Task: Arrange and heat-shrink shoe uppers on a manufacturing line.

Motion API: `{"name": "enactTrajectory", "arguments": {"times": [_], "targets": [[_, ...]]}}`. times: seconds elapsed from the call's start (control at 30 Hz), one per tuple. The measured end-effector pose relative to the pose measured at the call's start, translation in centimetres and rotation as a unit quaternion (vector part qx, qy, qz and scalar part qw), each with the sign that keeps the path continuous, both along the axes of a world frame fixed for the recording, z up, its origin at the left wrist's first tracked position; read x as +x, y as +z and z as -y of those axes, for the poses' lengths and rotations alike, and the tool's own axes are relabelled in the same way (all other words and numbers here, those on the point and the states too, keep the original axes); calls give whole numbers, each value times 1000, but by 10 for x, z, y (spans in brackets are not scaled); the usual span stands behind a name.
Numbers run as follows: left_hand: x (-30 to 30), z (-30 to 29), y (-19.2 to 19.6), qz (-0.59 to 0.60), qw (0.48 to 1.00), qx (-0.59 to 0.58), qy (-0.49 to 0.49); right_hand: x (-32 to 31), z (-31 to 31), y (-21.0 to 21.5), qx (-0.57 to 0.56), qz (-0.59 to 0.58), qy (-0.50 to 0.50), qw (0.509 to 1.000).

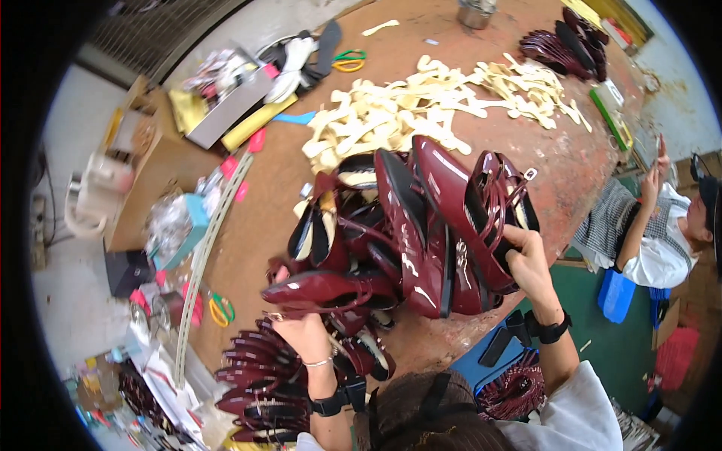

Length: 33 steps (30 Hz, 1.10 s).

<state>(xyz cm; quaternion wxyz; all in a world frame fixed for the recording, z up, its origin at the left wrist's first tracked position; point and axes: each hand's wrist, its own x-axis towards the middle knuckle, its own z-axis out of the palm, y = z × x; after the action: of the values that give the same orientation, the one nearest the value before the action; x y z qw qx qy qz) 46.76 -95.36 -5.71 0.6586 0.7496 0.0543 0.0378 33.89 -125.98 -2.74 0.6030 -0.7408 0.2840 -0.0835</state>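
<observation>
A heap of glossy burgundy pointed flats with straps and buckles (425,263) lies before me on the table (248,248). My right hand (530,259) is closed on the side and strap of a burgundy shoe (445,174) at the right of the heap, its toe pointing away. At the heap's near left, my left hand (304,337) is closed around another burgundy shoe (331,290) that lies sideways; its fingertips are partly hidden. Just beyond the heap spreads a pile of cream sole-shaped inserts (406,101).
Stacked burgundy shoe pieces (259,357) stand near my left forearm. Green-and-yellow scissors (221,310) and another pair of scissors (349,60) lie on the table. A metal can (476,13) stands at the far edge. Another person (662,218) is at the right.
</observation>
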Motion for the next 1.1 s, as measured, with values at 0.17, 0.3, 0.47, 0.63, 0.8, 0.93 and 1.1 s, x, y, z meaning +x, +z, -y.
{"name": "enactTrajectory", "arguments": {"times": [0.17, 0.3, 0.47, 0.63, 0.8, 0.93, 1.1], "targets": [[26, -61, 49, -41, 996, -15, 72, 48, -33, 30, -36, 59, 85, 994], [56, -97, -1, -26, 999, 30, -7, 126, -75, 7, -62, 148, 151, 976], [5, -106, 1, -91, 987, 1, -133, 198, -142, 19, -140, -28, 153, 978], [-116, -164, 25, -48, 966, 203, -151, 157, -225, 51, -289, 265, 209, 896], [-233, -234, -10, -233, 963, -2, 136, 33, -282, -8, -28, 25, 287, 957], [-237, -238, -44, -383, 914, -69, 115, -23, -308, -86, -221, -187, 353, 890], [-193, -209, -80, -414, 902, -83, 95, -21, -306, -151, -282, -152, 304, 897]]}}
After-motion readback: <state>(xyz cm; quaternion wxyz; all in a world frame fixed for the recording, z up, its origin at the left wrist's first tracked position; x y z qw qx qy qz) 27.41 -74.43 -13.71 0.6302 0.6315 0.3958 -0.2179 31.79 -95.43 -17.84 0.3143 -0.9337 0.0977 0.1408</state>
